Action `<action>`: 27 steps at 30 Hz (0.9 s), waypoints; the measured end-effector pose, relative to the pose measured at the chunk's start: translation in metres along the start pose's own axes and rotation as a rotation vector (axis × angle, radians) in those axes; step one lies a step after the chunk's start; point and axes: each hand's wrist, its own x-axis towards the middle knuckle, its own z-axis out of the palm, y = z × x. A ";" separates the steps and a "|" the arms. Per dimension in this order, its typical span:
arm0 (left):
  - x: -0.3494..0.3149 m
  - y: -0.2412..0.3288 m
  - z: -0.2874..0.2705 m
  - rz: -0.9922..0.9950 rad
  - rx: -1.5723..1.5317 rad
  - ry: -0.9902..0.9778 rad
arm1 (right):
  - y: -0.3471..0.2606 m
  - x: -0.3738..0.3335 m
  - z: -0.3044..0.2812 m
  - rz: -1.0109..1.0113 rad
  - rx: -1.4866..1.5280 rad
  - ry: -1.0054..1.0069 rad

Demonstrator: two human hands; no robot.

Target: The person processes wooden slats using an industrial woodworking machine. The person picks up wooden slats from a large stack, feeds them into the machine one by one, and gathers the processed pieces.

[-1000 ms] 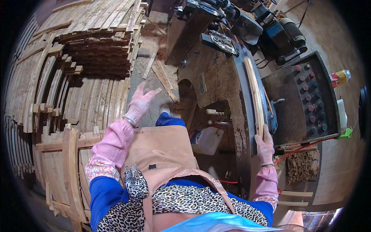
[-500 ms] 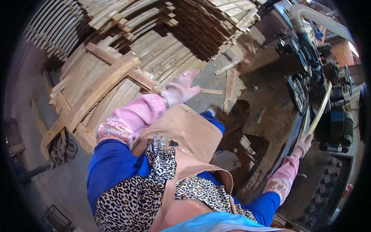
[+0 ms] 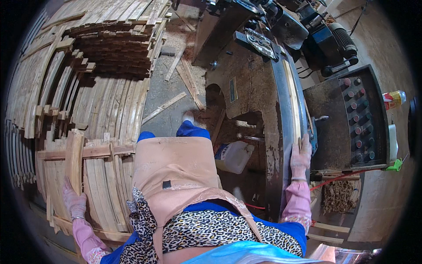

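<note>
My right hand [image 3: 301,160], in a pale knitted glove, is at the near end of a narrow wooden strip [image 3: 291,94], its thumb and fingers on either side of that end. The strip lies lengthwise on the metal bed [image 3: 283,154] of a woodworking machine, its far end by the machine head [image 3: 259,44]. On my left, my gloved left hand [image 3: 74,202] is closed around the near end of a wider wooden slat [image 3: 75,154]. This slat rests on top of a stack of boards [image 3: 99,185], over a crosswise batten [image 3: 96,152].
Tall piles of wooden slats [image 3: 114,57] stand at the far left. Loose offcuts [image 3: 187,83] litter the floor ahead. A control panel [image 3: 358,119] with several knobs adjoins the machine bed on the right. Under the machine sits a translucent plastic jug [image 3: 235,156].
My view has swung to the right. My left hand has come back from reaching outward and now grips a slat on the stack. The strip at my right hand now lies along the machine bed.
</note>
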 end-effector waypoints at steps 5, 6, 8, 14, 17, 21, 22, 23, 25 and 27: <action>0.026 0.061 -0.033 0.197 -0.308 0.053 | -0.023 0.109 0.061 -0.244 -0.228 0.102; 0.024 0.093 -0.060 0.171 -0.418 -0.056 | -0.026 0.136 0.074 -0.220 -0.291 0.054; 0.047 0.113 -0.050 0.594 -0.567 0.256 | -0.040 0.173 0.095 -0.108 -0.240 -0.049; 0.088 0.261 -0.078 0.465 -1.530 -0.442 | -0.150 0.188 0.122 -0.129 0.066 -0.181; 0.094 0.350 -0.072 0.622 -2.035 -0.820 | -0.270 0.100 0.122 -0.273 0.797 -0.674; 0.013 0.432 -0.108 0.811 -2.266 -0.992 | -0.322 0.021 0.093 -0.210 1.256 -1.236; 0.004 0.447 -0.106 0.745 -2.318 -0.954 | -0.319 0.022 0.088 -0.140 1.258 -1.174; -0.005 0.458 -0.104 0.705 -2.295 -0.951 | -0.313 0.022 0.082 -0.062 1.260 -1.113; -0.019 0.476 -0.098 0.625 -2.245 -0.938 | -0.293 0.026 0.052 0.055 1.269 -1.052; -0.020 0.489 -0.090 0.533 -2.282 -1.000 | -0.264 0.031 0.025 0.172 1.250 -0.944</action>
